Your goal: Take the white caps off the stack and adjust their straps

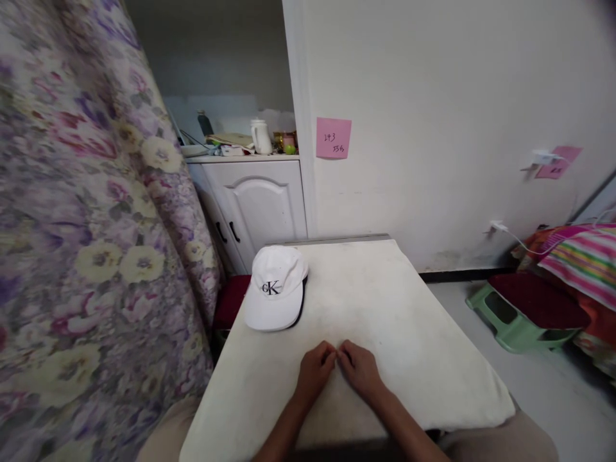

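Resting on the cream cloth-covered table (385,308), left hand (317,367) and right hand (359,367) are close together, fingers curled in. White black-lettered cap (278,282) lies beyond the left hand. White upright pitcher (262,138) stands atop closed white cabinet (264,199); contents hidden.

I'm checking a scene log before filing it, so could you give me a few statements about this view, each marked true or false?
1. The cap is nearer the left hand than the right hand. True.
2. The left hand grips the cap. False: it is clear of the cap, beside the right hand.
3. The jug stands on the table. False: it stands on the cabinet.
4. A pink note is on the wall beyond the table. True.
5. The cap's brim points toward the cabinet. False: it points toward the person's side.
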The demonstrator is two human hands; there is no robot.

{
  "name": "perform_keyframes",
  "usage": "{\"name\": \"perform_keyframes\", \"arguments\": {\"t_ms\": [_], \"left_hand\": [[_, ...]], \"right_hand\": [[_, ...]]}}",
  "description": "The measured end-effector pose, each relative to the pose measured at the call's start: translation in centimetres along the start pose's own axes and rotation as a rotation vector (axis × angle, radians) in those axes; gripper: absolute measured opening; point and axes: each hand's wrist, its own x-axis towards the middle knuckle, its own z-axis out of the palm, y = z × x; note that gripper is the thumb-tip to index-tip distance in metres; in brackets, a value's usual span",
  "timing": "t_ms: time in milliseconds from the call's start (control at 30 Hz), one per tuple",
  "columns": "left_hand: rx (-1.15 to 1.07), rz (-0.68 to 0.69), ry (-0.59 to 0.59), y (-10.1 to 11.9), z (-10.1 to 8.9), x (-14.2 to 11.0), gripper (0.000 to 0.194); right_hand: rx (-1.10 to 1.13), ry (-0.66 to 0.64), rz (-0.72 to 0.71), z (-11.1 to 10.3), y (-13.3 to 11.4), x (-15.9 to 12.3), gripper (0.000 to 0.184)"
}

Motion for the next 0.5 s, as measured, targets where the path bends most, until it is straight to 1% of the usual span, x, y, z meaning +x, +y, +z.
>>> {"name": "perform_keyframes", "arguments": {"t_ms": [100, 267, 500], "left_hand": [[-0.03, 0.003, 0.011, -0.21, 0.02, -0.02, 0.018], [-0.126, 0.001, 0.024, -0.51, -0.08, -0.11, 0.02], [-0.154, 0.001, 0.004, -0.64, -0.01, -0.14, 0.018]], "right_hand": [[0.01, 0.005, 0.0, -0.05, -0.11, -0.05, 0.033], [0.042, 0.001, -0.011, -0.38, -0.49, -0.14, 0.039], [0.064, 0.007, -0.011, -0.31, -0.4, -0.16, 0.036]]}}
